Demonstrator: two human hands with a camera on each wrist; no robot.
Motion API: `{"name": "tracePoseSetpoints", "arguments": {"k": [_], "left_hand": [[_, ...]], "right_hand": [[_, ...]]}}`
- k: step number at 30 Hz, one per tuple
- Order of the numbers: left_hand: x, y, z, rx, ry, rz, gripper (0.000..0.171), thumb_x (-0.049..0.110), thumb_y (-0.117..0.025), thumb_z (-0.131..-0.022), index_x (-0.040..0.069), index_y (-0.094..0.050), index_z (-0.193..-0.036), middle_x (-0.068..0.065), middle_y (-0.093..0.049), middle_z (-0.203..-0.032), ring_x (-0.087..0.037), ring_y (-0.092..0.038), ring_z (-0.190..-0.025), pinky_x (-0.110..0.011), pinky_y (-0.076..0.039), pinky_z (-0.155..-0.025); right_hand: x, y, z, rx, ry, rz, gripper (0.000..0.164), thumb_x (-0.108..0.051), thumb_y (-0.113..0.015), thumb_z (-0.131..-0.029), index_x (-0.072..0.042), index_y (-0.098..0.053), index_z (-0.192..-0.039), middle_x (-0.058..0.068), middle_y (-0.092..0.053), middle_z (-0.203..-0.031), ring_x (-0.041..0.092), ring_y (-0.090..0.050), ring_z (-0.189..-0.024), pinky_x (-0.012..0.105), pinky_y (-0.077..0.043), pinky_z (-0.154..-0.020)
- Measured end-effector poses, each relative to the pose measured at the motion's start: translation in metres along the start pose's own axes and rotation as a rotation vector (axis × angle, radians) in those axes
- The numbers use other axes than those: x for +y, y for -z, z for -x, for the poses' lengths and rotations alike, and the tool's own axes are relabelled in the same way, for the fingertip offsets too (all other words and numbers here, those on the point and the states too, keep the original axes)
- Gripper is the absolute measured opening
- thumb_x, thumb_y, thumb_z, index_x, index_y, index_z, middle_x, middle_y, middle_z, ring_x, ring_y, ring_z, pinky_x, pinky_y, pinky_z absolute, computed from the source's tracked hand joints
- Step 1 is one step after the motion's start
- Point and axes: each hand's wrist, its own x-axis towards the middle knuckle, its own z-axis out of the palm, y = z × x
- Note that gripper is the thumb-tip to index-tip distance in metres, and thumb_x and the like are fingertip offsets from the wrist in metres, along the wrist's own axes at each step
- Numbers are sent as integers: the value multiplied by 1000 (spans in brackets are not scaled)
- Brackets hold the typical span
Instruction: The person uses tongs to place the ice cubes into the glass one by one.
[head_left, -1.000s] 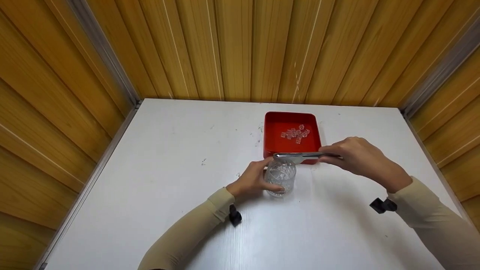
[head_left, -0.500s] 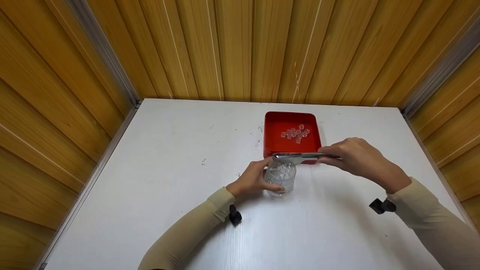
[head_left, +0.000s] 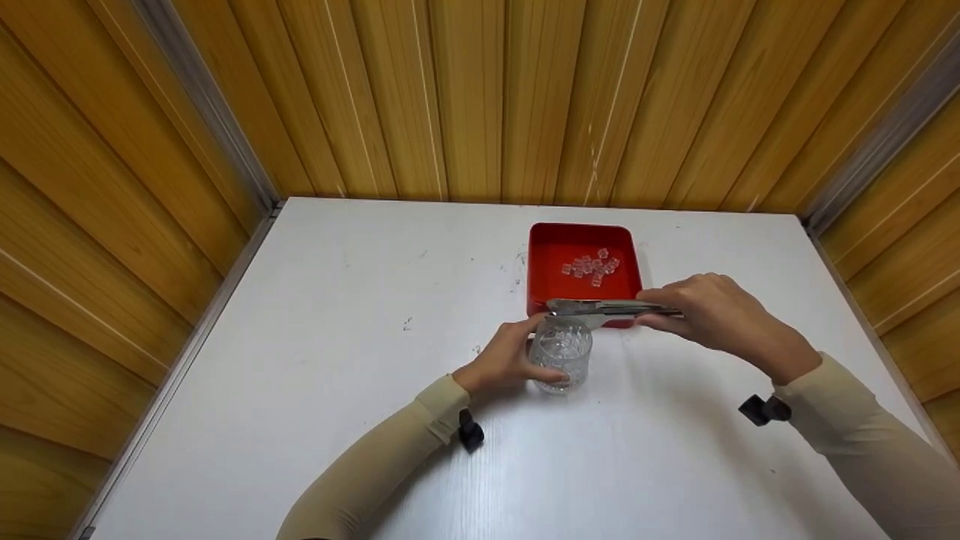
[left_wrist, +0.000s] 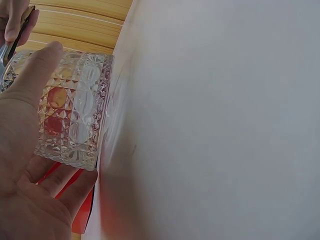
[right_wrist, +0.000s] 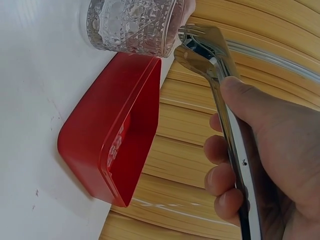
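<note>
Maybe heavy, breakable glass point(head_left: 568, 352): best held round its sides.
Left grip point(head_left: 507, 357) holds it; right grip point(head_left: 716, 316) holds tongs point(head_left: 611, 308).

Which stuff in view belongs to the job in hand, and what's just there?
Job:
glass, held by the left hand
tongs, held by the right hand, tips at the glass's mouth
clear cubes in the red tray

Just there:
white table
wood-panelled walls
black wrist devices, worn
</note>
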Motion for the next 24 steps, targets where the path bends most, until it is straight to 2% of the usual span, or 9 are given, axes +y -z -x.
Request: {"name": "tracePoseSetpoints", "arguments": {"k": [8,18,24], "left_hand": [[0,-2,1,6,-5,-18,84,37,-95,-73,11,-55,-142,-1,-71,-123,-9,-65,-108,-19,-51,-96],[1,-1,1,3,-2,-19,89,37,-95,-71,12,-53,-145,-2,-69,-130,-11,-64,-116,-21,-49,-100],[0,0,1,2,-5,-9,88,35,-96,-72,12,-53,-145,-1,-68,-132,-10,-63,-117,-21,-49,-101]], "right_hand": [[1,-1,-2,22,12,20,26,-26,-83,-88,-17,-80,-112,-5,-78,-89,3,-51,-59,22,-43,-51],[9,-2,-2,20,-24,26,29,-27,-83,-88,-15,-80,-114,-2,-78,-89,6,-50,-58,23,-43,-51],[14,-1,-4,47,-26,21,29,-27,-82,-89,-15,-79,-116,-3,-77,-86,7,-50,-59,25,-44,-52]]}}
